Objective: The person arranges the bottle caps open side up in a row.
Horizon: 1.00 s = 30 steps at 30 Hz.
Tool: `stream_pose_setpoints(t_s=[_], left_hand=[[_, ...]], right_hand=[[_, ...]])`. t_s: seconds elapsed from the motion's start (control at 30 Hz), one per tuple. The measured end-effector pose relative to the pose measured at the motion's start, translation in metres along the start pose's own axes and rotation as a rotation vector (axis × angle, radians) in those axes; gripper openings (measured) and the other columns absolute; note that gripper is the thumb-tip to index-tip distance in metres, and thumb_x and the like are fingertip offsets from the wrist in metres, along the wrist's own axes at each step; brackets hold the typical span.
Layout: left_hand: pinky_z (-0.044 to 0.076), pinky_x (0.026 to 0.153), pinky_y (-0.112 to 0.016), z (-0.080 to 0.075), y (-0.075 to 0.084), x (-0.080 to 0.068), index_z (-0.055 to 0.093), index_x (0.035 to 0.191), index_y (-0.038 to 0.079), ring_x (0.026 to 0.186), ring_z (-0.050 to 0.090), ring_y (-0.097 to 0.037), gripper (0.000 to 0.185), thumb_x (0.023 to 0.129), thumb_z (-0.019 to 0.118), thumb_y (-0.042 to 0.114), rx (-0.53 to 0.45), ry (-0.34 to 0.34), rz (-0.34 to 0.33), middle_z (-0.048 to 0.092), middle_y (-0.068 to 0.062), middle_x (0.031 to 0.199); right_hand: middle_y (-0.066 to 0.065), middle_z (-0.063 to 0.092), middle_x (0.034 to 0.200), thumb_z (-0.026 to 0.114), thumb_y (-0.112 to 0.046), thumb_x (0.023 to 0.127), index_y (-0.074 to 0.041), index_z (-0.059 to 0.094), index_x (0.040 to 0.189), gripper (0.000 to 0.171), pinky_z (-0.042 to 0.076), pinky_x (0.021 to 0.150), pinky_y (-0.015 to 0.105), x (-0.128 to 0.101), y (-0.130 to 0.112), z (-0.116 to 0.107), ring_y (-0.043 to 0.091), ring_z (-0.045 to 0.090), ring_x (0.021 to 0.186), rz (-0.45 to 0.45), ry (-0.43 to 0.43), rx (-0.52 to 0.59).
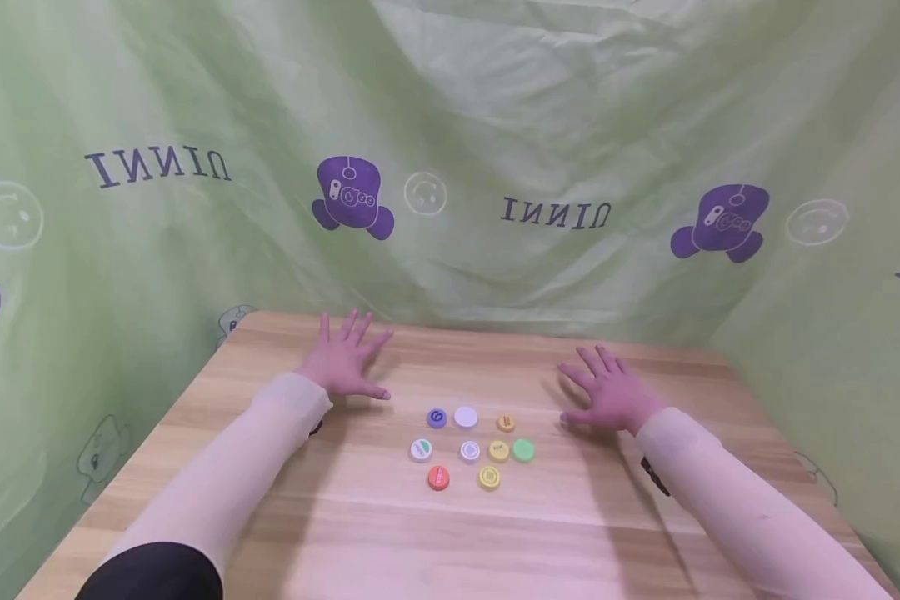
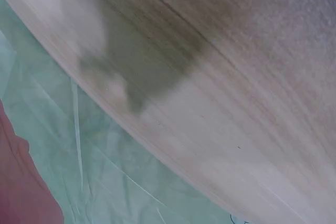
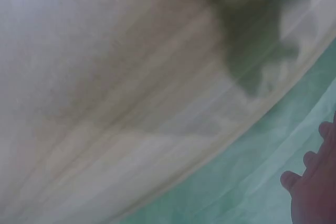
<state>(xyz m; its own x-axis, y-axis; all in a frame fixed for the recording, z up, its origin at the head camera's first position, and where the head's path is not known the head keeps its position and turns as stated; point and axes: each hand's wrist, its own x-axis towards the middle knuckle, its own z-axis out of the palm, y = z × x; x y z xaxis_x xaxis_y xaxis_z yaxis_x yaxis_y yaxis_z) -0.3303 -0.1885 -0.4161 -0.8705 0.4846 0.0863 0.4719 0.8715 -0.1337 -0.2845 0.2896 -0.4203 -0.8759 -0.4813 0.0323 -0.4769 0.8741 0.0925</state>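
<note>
Several round bottle caps lie in a loose group on the wooden table (image 1: 390, 542). At the back are a blue cap (image 1: 437, 418), a plain white cap (image 1: 466, 417) and an orange cap (image 1: 506, 423). Across the middle run a white-and-green cap (image 1: 421, 451), a white printed cap (image 1: 469, 452), a yellow cap (image 1: 498, 451) and a green cap (image 1: 523, 451). Nearest are a red cap (image 1: 438, 477) and another yellow cap (image 1: 489, 477). My left hand (image 1: 342, 360), fingers spread, is left of the caps. To their right, my right hand (image 1: 610, 395) is likewise spread, holding nothing.
A green cloth (image 1: 465, 275) with purple figures and lettering hangs behind the table and along both sides. Dark bands show at the left wrist (image 1: 316, 427) and right wrist (image 1: 654, 476). Both hands cast shadows on the wood.
</note>
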Motion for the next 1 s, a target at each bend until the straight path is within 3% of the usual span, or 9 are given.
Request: stream_pose_setpoints(t_s=[0.27, 0.43, 0.57, 0.7, 0.83, 1.0], left_hand=[[-0.012, 0.105, -0.071, -0.002, 0.01, 0.009, 0.017, 0.155, 0.029, 0.144, -0.006, -0.04, 0.117, 0.061, 0.044, 0.094, -0.092, -0.038, -0.025, 0.004, -0.017, 0.16], [-0.006, 0.109, -0.068, -0.008, 0.029, 0.013, 0.018, 0.155, 0.029, 0.145, -0.001, -0.04, 0.118, 0.06, 0.049, 0.093, -0.147, -0.076, 0.035, 0.003, -0.016, 0.16], [0.003, 0.114, -0.061, -0.019, 0.052, 0.019, 0.018, 0.155, 0.028, 0.145, 0.003, -0.038, 0.117, 0.062, 0.059, 0.086, -0.225, -0.104, 0.091, 0.006, -0.017, 0.16], [0.017, 0.115, -0.053, -0.029, 0.08, 0.026, 0.026, 0.153, 0.022, 0.143, 0.018, -0.034, 0.108, 0.068, 0.07, 0.071, -0.387, -0.134, 0.128, 0.023, -0.016, 0.157], [0.033, 0.11, -0.046, -0.028, 0.104, 0.03, 0.037, 0.148, 0.016, 0.133, 0.04, -0.03, 0.093, 0.074, 0.073, 0.059, -0.562, -0.163, 0.127, 0.042, -0.013, 0.147], [0.045, 0.097, -0.039, -0.025, 0.124, 0.033, 0.043, 0.143, 0.01, 0.117, 0.053, -0.026, 0.083, 0.076, 0.079, 0.042, -0.662, -0.199, 0.095, 0.055, -0.013, 0.132]], right_hand=[[0.027, 0.017, 0.154, 0.057, -0.068, 0.083, -0.014, 0.033, 0.151, 0.089, 0.019, 0.108, 0.067, 0.008, -0.003, -0.013, 0.056, 0.015, 0.136, 0.031, -0.013, 0.071], [0.03, 0.024, 0.151, 0.061, -0.055, 0.088, -0.007, 0.031, 0.15, 0.085, 0.028, 0.104, 0.068, 0.022, -0.024, -0.019, 0.053, 0.027, 0.133, 0.08, -0.079, 0.274], [0.031, 0.037, 0.143, 0.063, -0.046, 0.089, 0.001, 0.036, 0.146, 0.078, 0.033, 0.105, 0.06, 0.034, -0.046, -0.025, 0.048, 0.041, 0.127, 0.093, -0.125, 0.438], [0.025, 0.053, 0.132, 0.066, -0.038, 0.09, 0.004, 0.044, 0.14, 0.069, 0.043, 0.101, 0.051, 0.045, -0.064, -0.031, 0.038, 0.054, 0.118, 0.072, -0.14, 0.591], [0.016, 0.063, 0.119, 0.068, -0.031, 0.089, 0.003, 0.051, 0.134, 0.059, 0.049, 0.093, 0.042, 0.055, -0.08, -0.033, 0.027, 0.062, 0.107, 0.101, -0.169, 0.739], [0.011, 0.065, 0.111, 0.072, -0.026, 0.086, 0.003, 0.053, 0.131, 0.056, 0.053, 0.086, 0.037, 0.062, -0.098, -0.032, 0.019, 0.064, 0.094, 0.161, -0.233, 0.891]])
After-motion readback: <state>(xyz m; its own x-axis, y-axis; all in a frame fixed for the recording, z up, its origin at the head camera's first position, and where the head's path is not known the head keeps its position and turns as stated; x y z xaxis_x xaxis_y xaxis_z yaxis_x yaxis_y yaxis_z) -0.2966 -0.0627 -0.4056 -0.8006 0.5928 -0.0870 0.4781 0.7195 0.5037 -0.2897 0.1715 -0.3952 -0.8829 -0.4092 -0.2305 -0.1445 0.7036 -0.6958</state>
